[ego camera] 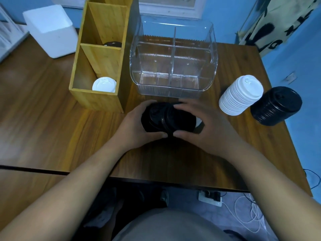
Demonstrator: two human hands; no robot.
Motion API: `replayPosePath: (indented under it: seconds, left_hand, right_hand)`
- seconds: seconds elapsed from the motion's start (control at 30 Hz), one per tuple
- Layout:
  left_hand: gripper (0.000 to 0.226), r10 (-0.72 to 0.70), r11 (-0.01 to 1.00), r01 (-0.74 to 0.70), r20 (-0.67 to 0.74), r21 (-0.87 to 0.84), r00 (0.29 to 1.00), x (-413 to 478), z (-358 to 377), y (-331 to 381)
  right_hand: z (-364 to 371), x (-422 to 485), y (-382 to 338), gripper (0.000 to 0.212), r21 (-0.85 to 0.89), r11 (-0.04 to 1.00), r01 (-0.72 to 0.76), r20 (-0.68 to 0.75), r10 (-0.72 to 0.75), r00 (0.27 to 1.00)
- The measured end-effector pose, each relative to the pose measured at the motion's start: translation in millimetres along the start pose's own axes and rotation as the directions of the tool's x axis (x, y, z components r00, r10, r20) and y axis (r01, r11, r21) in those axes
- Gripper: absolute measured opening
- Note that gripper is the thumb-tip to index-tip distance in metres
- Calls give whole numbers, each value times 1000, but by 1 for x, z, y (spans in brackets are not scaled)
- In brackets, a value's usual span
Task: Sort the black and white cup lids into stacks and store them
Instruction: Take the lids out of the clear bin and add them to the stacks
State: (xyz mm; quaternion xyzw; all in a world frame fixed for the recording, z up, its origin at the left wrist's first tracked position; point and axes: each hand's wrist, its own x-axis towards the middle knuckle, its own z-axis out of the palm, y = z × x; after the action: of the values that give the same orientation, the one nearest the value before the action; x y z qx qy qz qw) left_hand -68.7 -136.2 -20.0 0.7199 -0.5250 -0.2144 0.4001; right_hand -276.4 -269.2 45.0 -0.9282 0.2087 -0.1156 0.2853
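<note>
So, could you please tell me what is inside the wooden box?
In the wooden box, the near compartment holds a white lid; any lids beneath it are hidden. The middle one shows a black lid, mostly covered by the divider. The far compartment's floor is unseen.

A divider hides most of the black lid in the wooden organiser middle compartment

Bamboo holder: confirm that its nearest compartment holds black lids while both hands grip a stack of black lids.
Not quite. The head view shows the bamboo holder's nearest compartment holding white lids, not black ones. The rest stands: the left hand and the right hand both grip a stack of black lids.
</note>
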Motion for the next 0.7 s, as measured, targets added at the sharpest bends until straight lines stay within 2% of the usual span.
replayPosePath:
  seconds: [0.2, 0.4, 0.5, 0.6, 0.7]
  left_hand:
    - [100, -4, 1000, 4, -21, -11, 1000, 1, 1, -2]
    - [110, 15, 1000, -15, -23, -12, 1000, 2, 0, -1]
    - [107, 34, 998, -35, -26, -46, 999, 3, -1, -1]
    - [98, 53, 997, -54, -34, -47, 998, 3, 0, -2]
    - [98, 45, 998, -46, -31, -41, 999, 4, 0, -3]
  right_hand:
    - [6, 55, -2, 68, -101, 988, 113, 204, -90, 975]
    - [2, 67, -3, 72, -117, 979, 169, 309, -126, 943]
    - [6, 67, -9, 70, -88, 985, 146, 291, -115, 950]
    - [18, 63, -13, 57, -47, 995, 94, 196, -83, 977]
    - [31, 55, -10, 57, -3, 999, 41, 133, -41, 990]
